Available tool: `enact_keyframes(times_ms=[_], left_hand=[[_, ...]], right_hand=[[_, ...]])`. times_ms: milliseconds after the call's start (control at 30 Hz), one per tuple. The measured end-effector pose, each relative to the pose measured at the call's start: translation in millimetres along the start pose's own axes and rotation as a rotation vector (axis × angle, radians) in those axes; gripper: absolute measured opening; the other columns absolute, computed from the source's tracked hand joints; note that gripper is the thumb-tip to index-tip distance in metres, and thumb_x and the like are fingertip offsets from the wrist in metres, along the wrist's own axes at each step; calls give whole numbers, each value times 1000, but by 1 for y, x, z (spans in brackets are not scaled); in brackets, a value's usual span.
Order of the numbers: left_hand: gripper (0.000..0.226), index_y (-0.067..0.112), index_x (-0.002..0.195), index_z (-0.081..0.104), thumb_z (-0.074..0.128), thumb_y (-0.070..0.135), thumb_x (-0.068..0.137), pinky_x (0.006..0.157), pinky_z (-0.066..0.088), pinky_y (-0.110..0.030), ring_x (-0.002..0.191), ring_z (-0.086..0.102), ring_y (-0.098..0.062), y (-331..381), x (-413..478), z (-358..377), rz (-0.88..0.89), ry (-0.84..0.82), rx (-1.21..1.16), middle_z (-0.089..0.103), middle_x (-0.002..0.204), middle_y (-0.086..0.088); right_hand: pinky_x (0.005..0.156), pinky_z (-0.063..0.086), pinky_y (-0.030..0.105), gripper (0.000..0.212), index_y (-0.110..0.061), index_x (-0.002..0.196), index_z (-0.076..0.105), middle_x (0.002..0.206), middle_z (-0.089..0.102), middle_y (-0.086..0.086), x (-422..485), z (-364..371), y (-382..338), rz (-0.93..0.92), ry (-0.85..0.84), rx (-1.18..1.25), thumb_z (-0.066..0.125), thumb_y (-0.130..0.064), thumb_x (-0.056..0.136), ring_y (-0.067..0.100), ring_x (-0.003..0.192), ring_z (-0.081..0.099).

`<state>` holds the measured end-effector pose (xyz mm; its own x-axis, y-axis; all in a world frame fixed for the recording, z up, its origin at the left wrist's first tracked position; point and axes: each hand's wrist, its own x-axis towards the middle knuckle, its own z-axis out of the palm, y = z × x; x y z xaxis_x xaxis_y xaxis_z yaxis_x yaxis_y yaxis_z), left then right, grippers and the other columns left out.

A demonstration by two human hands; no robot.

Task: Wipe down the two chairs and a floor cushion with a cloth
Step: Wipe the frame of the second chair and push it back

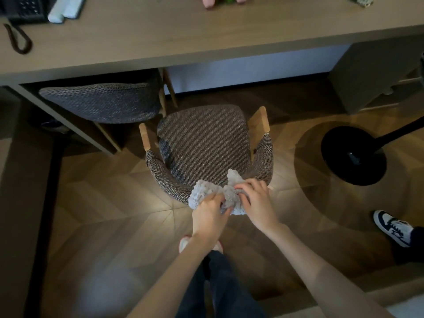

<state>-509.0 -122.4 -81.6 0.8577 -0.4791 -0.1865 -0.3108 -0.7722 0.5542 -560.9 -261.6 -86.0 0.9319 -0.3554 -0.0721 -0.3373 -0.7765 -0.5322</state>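
Atop chair (202, 143) back, left hand (210, 214) and right hand (257, 203) grip cloth (203, 191)

The near chair (204, 143) is standing on the floor in front of the worktop (183, 37). The second chair (103, 104) is sitting to its left, tucked under the worktop. The left hand (210, 214) and right hand (257, 200) are holding the cloth (213, 193) side by side at the near chair's backrest. A stand base (353, 154) is resting on the floor to the right.
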Motion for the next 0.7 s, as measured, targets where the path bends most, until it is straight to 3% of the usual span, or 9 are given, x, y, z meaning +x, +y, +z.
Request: enact_keyframes(times_ms=[167,267,433,700], left_hand=[[19,15,83,56,68,29,81,58,39,-31,79,58,-24,-35,-15,-15,-89,-9,-6,60,90,1],[16,10,88,58,68,18,78,62,45,-36,83,59,-31,-66,-17,-29,-185,-11,-52,61,93,-4],[12,12,91,59,65,18,82,75,51,-43,87,60,-28,-119,1,-54,-298,-1,-109,60,95,-3],[19,9,103,63,60,19,87,80,49,-38,94,59,-29,-194,61,-76,-416,-67,-204,63,103,-9]], right_hand=[[88,37,34,25,-17,106,70,104,60,-1,-1,23,-29,-79,-28,40,67,-5,84,21,98,45],[86,36,33,22,-18,104,72,102,61,-2,3,41,-53,-103,-47,83,68,-9,84,18,97,42],[83,24,25,21,-19,106,71,103,62,-2,30,79,-99,-54,-95,107,64,-12,88,16,97,39],[90,33,28,22,-15,111,69,111,63,9,106,147,-143,74,-307,72,59,-12,92,27,104,51]])
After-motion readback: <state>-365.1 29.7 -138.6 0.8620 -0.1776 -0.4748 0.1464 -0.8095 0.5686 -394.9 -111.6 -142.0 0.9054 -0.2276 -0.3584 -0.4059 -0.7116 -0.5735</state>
